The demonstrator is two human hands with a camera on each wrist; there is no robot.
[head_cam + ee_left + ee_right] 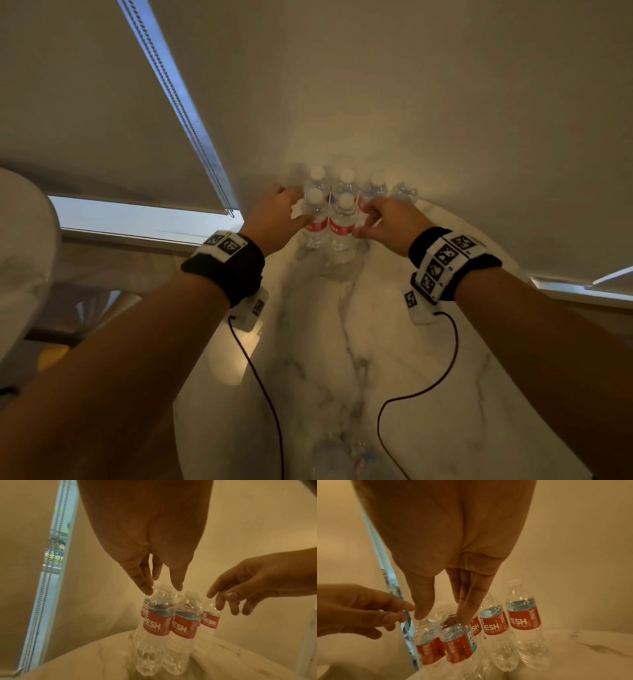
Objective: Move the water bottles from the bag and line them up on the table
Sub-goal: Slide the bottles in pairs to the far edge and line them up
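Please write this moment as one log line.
bottles: upright, clustered at table far edge | left hand: open | right hand: open | bag: not visible

Pale roller blind [102, 113], bead chain [178, 106], perhaps a window strip [137, 219].

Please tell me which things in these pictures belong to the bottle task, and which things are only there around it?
Part of the job:
- water bottles, standing grouped at the far edge
- marble table they stand on
- left hand and right hand, fingers at the front bottles

Just around:
- roller blind with its bead chain
- wrist bands and their cables
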